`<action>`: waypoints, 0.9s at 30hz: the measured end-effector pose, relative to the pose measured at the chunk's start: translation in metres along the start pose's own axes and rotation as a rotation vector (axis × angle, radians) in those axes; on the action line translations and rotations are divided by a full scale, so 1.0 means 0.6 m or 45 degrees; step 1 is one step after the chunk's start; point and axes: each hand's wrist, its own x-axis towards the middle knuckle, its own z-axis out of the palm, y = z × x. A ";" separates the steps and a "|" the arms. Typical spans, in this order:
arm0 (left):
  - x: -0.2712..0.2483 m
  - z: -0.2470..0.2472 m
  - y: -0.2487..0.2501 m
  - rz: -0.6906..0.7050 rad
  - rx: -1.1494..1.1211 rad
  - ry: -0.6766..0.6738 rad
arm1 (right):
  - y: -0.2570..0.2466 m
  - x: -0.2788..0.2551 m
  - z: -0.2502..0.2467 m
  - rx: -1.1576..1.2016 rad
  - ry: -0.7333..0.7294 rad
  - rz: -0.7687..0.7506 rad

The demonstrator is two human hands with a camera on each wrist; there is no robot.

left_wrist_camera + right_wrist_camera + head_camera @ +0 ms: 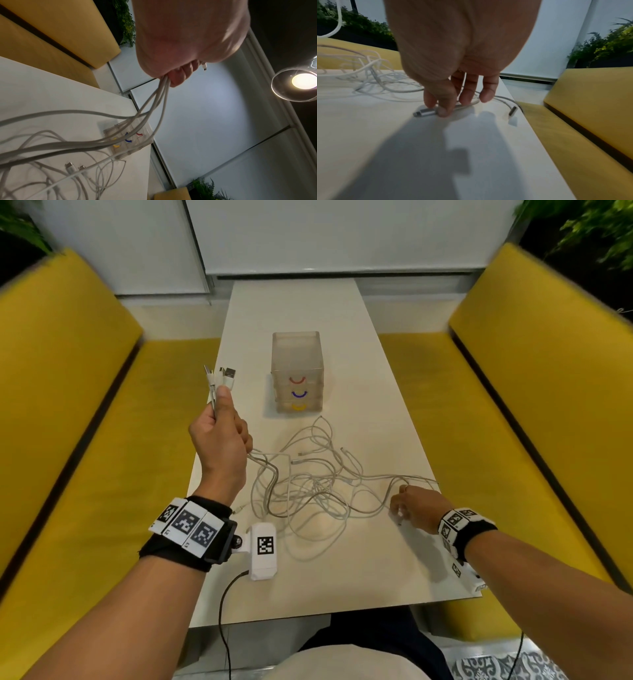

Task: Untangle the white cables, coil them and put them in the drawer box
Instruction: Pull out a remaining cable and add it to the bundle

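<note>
A tangle of white cables (310, 491) lies on the white table (342, 580) in front of the clear drawer box (297, 373), whose drawers carry red, blue and yellow handles. My left hand (221, 433) is raised over the table's left edge and grips several cable ends (221, 376), plugs pointing up; the cables (154, 108) trail down from its fist to the tangle. My right hand (412, 506) is low at the right edge, thumb and fingers pinching a silver plug end (426, 112) against the table. Another plug (512, 110) lies just right of it.
Yellow bench seats (479, 440) flank the table on both sides. The drawer box (130, 139) stands mid-table with all drawers closed. A wall with white blinds closes the far end. A lit lamp (302, 81) hangs overhead. Plants stand behind the benches.
</note>
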 end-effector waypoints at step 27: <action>-0.011 0.016 0.018 -0.033 -0.081 -0.294 | -0.194 -0.076 -0.427 1.532 0.857 -0.498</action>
